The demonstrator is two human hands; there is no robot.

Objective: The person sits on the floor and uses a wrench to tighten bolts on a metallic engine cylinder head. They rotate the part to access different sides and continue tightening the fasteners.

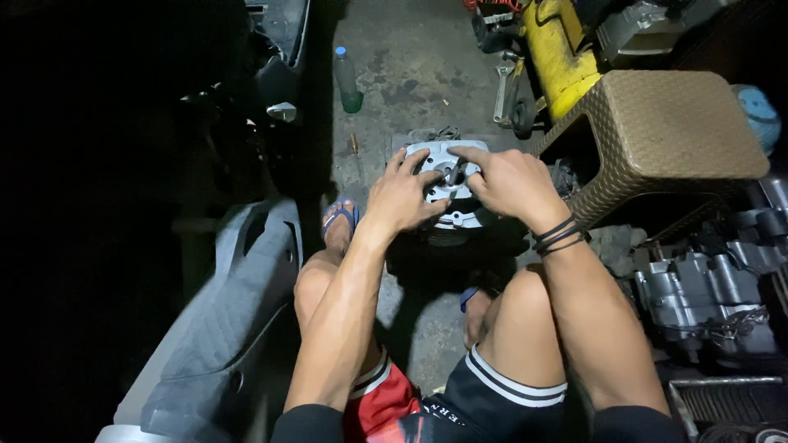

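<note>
Knees frame the floor work. The casting (pixel 450 184), a grey cast-metal engine part, lies on the floor left of the stool (pixel 657 139). Left hand (pixel 402 195) clasps its near-left edge; right hand (pixel 507 182) presses fingertips into its centre. Judged heavy, rigid, possibly oily: hold by the outer rim.

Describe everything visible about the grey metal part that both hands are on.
The grey metal engine part looks like cast aluminium: a flat plate with holes, a dark recess in the middle and ribbed fins below. It sits low on the concrete floor, between the person's feet. The left hand grips its left edge; the right hand presses fingers into the middle.
</note>
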